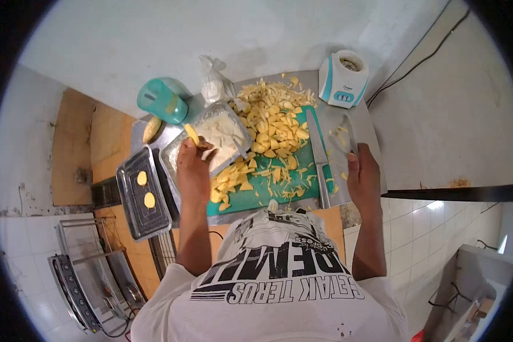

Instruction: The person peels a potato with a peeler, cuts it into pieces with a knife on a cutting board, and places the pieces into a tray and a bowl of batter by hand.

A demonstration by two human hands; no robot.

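Observation:
My left hand (195,158) pinches a yellow potato slice (191,134) above a clear rectangular container (246,153) of white powder (219,134). Out to the right, my right hand (363,171) is closed at the lower end of a thin grey curved utensil (346,132), like tongs in shape. Many cut potato pieces (273,128) are heaped on the green cutting board (251,198) between the hands. A large knife (319,149) lies along the board's right edge, left of my right hand. Beside my left forearm, a black tray (135,219) holds two yellow slices (149,199).
A teal jug (164,101) and a whole pale tuber (151,130) are at the back left. A plastic bag (214,82) stands by the wall. At the back right is a white and teal appliance (343,82). Pale peelings (285,91) lie behind the heap.

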